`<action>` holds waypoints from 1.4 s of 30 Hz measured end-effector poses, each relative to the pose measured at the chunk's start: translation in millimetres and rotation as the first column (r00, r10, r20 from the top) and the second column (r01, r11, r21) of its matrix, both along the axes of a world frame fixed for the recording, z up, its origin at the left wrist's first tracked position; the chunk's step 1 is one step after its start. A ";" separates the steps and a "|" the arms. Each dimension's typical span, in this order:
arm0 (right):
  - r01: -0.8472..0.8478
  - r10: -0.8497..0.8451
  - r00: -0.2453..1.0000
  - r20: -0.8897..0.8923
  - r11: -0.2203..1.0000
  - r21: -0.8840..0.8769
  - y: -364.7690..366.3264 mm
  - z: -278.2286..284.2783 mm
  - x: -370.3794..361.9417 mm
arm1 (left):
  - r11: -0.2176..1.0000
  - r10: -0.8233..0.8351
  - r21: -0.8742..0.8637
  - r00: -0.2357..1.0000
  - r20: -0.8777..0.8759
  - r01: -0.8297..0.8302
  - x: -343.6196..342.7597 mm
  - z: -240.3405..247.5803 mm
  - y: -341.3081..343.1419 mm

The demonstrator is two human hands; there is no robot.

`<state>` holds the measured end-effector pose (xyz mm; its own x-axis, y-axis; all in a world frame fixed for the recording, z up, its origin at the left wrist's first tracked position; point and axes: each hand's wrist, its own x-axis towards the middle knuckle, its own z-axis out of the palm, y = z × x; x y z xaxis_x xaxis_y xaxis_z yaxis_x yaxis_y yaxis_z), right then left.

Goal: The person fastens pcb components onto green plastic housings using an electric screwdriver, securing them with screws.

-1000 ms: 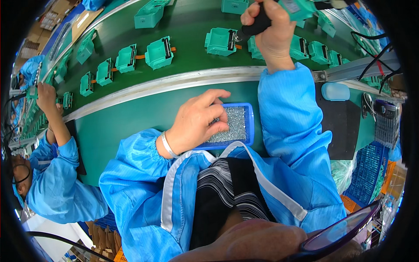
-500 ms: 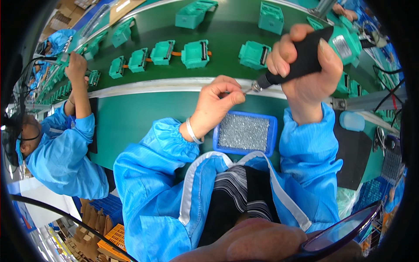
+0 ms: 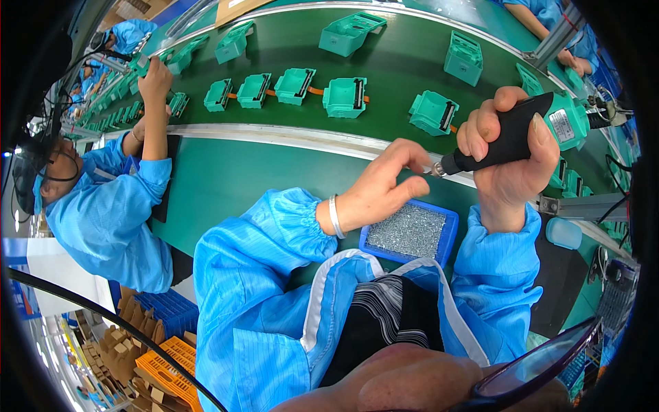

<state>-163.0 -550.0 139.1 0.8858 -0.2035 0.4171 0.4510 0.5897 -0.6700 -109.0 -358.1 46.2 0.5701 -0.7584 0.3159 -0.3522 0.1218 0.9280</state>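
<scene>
Beyond and right of the blue tray (image 3: 451, 237), your right hand (image 3: 511, 154) wraps the driver (image 3: 518, 130); slipping could jab your half-curled left hand (image 3: 381, 189), contents unclear.

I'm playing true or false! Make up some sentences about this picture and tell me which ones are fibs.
1. The right hand grips a black-and-green power tool. True.
2. The blue tray holds red balls. False: the blue tray holds lots of small silvery metal pieces.
3. The left hand is close to the tool's tip. True.
4. The bracelet is on the right wrist. False: the bracelet is on the left wrist.
5. Several green plastic housings sit beyond the hands. True.
</scene>
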 end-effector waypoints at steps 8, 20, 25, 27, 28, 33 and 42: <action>0.361 -0.370 0.925 -0.089 0.926 -0.107 -66.4 -2.1 7.8 | 0.971 -0.174 0.240 0.734 0.656 0.016 -38.4 23.1 -11.3; 0.455 -0.471 0.866 -0.169 0.881 -0.128 -112.9 -11.5 6.2 | 0.945 -0.259 0.326 0.637 0.726 0.012 -56.0 -9.5 -25.5; 0.525 -0.538 0.828 -0.160 0.843 -0.119 -142.0 -15.6 -14.2 | 0.936 -0.277 0.351 0.592 0.757 -0.011 -57.0 -8.3 -31.9; 0.523 -0.539 0.826 -0.164 0.842 -0.133 -145.7 -14.1 -16.0 | 0.944 -0.267 0.328 0.647 0.714 0.027 -57.0 -6.4 -32.6; 0.520 -0.541 0.825 -0.164 0.840 -0.155 -148.0 -13.7 -15.6 | 0.944 -0.264 0.329 0.647 0.716 0.020 -57.8 -6.7 -33.3; 0.531 -0.569 0.806 -0.161 0.816 -0.227 -144.4 -14.4 -14.1 | 0.925 -0.302 0.377 0.690 0.658 0.045 -62.1 -7.1 -33.2; 0.570 -0.588 0.804 -0.088 0.804 -0.169 -163.7 -18.3 -12.6 | 0.903 -0.370 0.413 0.698 0.613 0.116 -60.4 0.7 -41.5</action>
<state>-175.6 -713.7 120.8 0.6669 -0.6490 0.3661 0.5847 0.1512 -0.7970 -169.4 -399.6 46.8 0.0872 -0.9645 0.2492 -0.8872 0.0386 0.4598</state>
